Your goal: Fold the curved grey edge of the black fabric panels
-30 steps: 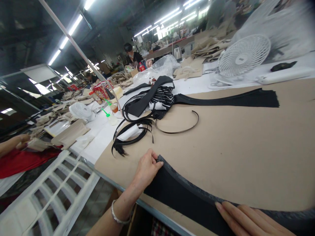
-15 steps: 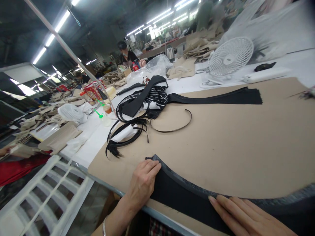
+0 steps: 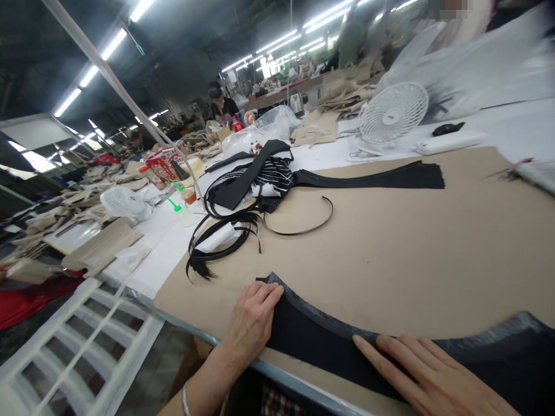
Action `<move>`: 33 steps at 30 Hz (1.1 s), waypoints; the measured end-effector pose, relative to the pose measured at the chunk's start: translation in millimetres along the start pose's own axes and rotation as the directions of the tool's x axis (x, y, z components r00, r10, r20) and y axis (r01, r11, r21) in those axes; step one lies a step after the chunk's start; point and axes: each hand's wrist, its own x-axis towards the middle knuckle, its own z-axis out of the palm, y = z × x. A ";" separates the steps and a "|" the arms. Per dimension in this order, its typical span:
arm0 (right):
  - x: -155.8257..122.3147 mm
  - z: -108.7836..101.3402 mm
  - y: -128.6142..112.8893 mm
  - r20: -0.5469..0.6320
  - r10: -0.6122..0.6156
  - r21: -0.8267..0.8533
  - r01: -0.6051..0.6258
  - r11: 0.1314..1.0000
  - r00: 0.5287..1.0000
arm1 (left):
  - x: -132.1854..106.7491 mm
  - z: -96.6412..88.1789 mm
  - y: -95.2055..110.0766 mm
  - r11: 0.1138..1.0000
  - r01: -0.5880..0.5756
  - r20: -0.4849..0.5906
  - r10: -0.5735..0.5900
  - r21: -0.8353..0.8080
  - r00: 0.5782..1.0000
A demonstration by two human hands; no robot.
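Note:
A long, curved black fabric piece (image 3: 312, 346) lies along the table's front edge, with a greyish band (image 3: 318, 315) following its upper edge. At its left end, my left hand (image 3: 254, 315) is closed, with the fingertips together on the corner of the fabric; its thumb is hidden. My right hand (image 3: 429, 370) lies flat on the middle of the piece, fingers stretched along the grey band. The fabric's right part runs past this hand and out of the frame.
Beige board (image 3: 390, 248) covers the tabletop. Toward the back lie coiled black strips (image 3: 225, 248), another curved black piece (image 3: 373, 178) and striped fabric (image 3: 277, 173). A white fan (image 3: 392, 115) stands behind. A white rack (image 3: 73, 352) is at the left; a person (image 3: 223, 107) sits farther off.
My right hand has slid slightly left and up along the band. More of the fabric's right end shows as the view shifts. My left hand stays at the corner.

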 end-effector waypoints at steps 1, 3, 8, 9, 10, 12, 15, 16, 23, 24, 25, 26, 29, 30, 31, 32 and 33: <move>0.3 -3.3 -1.3 0.007 -0.008 -0.003 0.008 1.000 1.000 | -0.4 0.0 -0.3 1.000 -0.011 0.003 0.011 0.011 1.000; -1.7 -7.9 -3.2 0.007 -0.018 -0.017 0.018 1.000 1.000 | -1.4 -0.3 -0.3 0.999 -0.033 -0.001 0.033 0.026 0.999; -0.8 -24.4 10.8 -0.010 0.004 -0.042 -0.004 0.999 1.000 | -5.7 -1.1 9.6 0.996 -0.071 -0.053 0.074 0.057 0.996; 2.7 -30.7 17.1 -0.041 0.005 -0.044 -0.007 0.999 0.999 | -6.5 -0.9 13.7 0.995 -0.083 -0.059 0.086 0.060 0.995; 7.0 -37.6 23.4 -0.080 -0.010 -0.042 0.007 0.999 0.997 | -7.1 -0.4 18.1 0.994 -0.092 -0.060 0.096 0.063 0.994; 17.2 -51.3 33.0 -0.144 -0.010 -0.020 0.007 1.000 0.989 | -7.2 0.7 27.0 0.992 -0.107 -0.055 0.110 0.065 0.992; 33.9 -63.4 32.1 -0.152 0.062 0.062 -0.053 0.997 0.986 | -5.9 2.4 36.7 0.992 -0.107 -0.049 0.110 0.070 0.993; 39.6 -63.6 27.7 -0.143 0.085 0.094 -0.072 0.993 0.986 | -5.4 2.7 38.4 0.992 -0.109 -0.048 0.112 0.070 0.993; 68.5 -29.1 -7.2 -0.128 0.115 0.192 -0.089 0.977 0.985 | -4.8 -1.5 38.5 0.986 -0.163 0.016 0.163 0.035 0.987; 70.0 -25.8 -8.7 -0.146 0.117 0.183 -0.089 0.979 0.982 | -4.7 -2.5 38.3 0.984 -0.175 0.037 0.174 0.023 0.984; 71.1 -24.1 -9.2 -0.161 0.117 0.179 -0.088 0.980 0.980 | -4.6 -3.5 38.2 0.983 -0.181 0.053 0.180 0.012 0.982; 72.2 -23.6 -8.9 -0.175 0.115 0.183 -0.083 0.980 0.978 | -4.4 -4.3 38.1 0.983 -0.182 0.064 0.182 0.000 0.981; 76.6 -26.4 -5.4 -0.148 0.108 0.238 -0.071 0.969 0.983 | -2.8 -6.2 35.7 0.988 -0.135 0.054 0.140 -0.079 0.989; 79.1 -27.5 -4.3 -0.127 0.117 0.271 -0.079 0.959 0.985 | -1.6 -6.8 33.7 0.987 -0.106 0.036 0.111 -0.118 0.993; 82.3 -28.3 -3.5 -0.101 0.133 0.312 -0.095 0.945 0.986 | 0.0 -7.4 30.8 0.985 -0.072 0.011 0.075 -0.158 0.997; 86.4 -29.0 -3.2 -0.067 0.151 0.354 -0.119 0.928 0.986 | 2.1 -8.1 27.0 0.981 -0.035 -0.017 0.033 -0.193 0.999; 91.4 -29.6 -3.4 -0.024 0.171 0.395 -0.148 0.907 0.985 | 4.4 -8.7 22.6 0.975 0.000 -0.047 -0.010 -0.221 0.999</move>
